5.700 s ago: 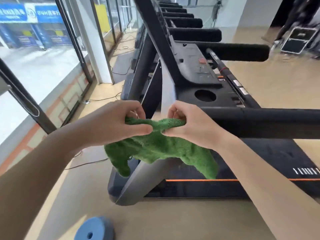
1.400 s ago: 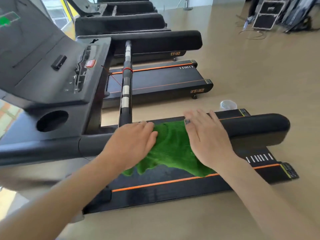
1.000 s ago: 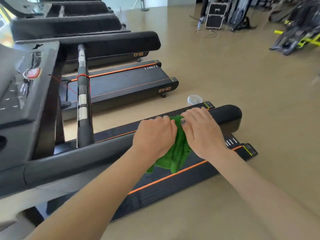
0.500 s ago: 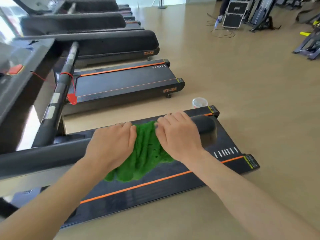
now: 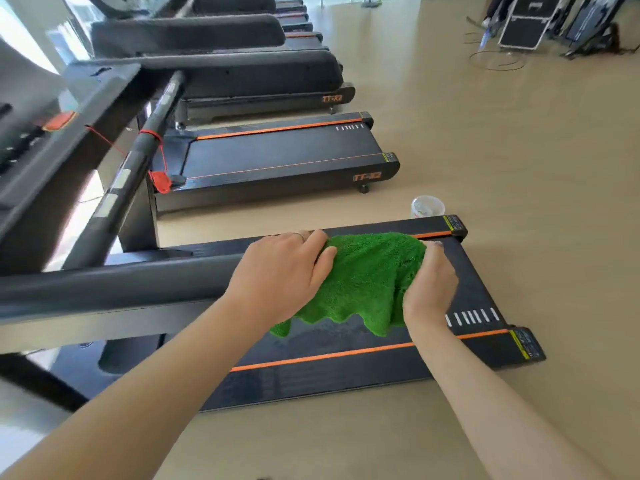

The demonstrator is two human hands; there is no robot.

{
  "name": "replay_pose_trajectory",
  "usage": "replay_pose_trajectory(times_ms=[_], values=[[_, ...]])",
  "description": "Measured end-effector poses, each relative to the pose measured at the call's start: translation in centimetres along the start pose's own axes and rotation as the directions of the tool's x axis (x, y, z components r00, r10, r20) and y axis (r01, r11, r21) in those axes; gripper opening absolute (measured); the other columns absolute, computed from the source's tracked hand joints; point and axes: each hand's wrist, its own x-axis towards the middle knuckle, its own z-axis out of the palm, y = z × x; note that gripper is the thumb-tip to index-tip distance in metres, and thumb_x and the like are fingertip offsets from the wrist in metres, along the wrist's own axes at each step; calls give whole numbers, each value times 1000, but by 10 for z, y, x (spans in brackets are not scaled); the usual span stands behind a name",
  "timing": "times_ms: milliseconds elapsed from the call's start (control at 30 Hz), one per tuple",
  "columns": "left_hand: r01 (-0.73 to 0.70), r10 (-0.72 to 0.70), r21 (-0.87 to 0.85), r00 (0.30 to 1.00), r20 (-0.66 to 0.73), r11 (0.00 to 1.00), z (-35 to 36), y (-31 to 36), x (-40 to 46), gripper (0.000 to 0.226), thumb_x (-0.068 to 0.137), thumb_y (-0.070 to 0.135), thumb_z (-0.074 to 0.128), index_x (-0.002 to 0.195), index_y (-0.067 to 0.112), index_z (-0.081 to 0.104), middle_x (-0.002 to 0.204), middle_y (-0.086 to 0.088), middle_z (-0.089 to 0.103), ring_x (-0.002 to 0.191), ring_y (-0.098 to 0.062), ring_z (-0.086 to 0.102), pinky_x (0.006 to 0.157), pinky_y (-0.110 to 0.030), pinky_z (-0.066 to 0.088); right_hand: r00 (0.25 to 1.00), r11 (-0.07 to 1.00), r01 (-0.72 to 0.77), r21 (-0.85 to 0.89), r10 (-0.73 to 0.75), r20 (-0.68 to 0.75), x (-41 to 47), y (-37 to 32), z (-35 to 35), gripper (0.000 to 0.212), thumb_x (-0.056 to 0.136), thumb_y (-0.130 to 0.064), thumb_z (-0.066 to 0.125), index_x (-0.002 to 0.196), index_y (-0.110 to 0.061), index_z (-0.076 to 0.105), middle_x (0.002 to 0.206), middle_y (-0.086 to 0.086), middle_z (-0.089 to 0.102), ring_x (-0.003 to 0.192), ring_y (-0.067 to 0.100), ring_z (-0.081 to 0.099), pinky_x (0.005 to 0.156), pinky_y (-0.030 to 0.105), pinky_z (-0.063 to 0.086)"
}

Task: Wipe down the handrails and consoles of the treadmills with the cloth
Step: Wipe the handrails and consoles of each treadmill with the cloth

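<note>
cloth [image 5: 363, 275]: bright green, fuzzy terry texture, plain
handrail [image 5: 114, 282] left of cloth: matte black
treadmill deck [image 5: 346, 368] below cloth: black, thin orange stripe along each side, row of short white dashes right of cloth, yellow-green labels at end corners
next treadmill deck [image 5: 277, 157] beyond cloth: black, orange stripes, orange lettering on end cap
safety clip [image 5: 162, 181] far left of cloth: red, on red cord
console button [image 5: 59, 121] far left of cloth: orange-red on black panel
cup [image 5: 426, 206] just beyond cloth: clear/white
floor [image 5: 519, 168]: plain tan
case [image 5: 523, 27] far beyond cloth, right: black, silver edging
</note>
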Motion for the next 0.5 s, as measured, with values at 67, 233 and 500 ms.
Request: replay_pose_trajectory(times_ms=[67,233,500], values=[[-11,11,19,1000,-14,1000,1,-2,-3,44,105,44,25,95,19,60,74,4,61,67,-24,62,56,-30,26,990,988,109,-108,-99,97,7,0,-7,44,108,-25,29,69,-14,48,66,-3,52,74,27,50,66,39,28],[72,-71,-6,996,57,997,-8,-29,-19,48,104,44,16,94,21,56,76,5,61,71,-25,64,54,-32,28,782,653,623,-431,-533,322,-5,-42,-6,42,102,-34,40,65,-22,56,65,-5,59,71,19,54,58,32,30],[281,-289,75,947,140,957,-16,-115,-67,53,98,47,6,82,23,50,76,2,63,73,-28,63,59,-38,43,382,208,924,-321,-545,746,-88,-106,95,56,108,-36,23,92,-15,72,91,7,75,84,30,70,66,38,33]])
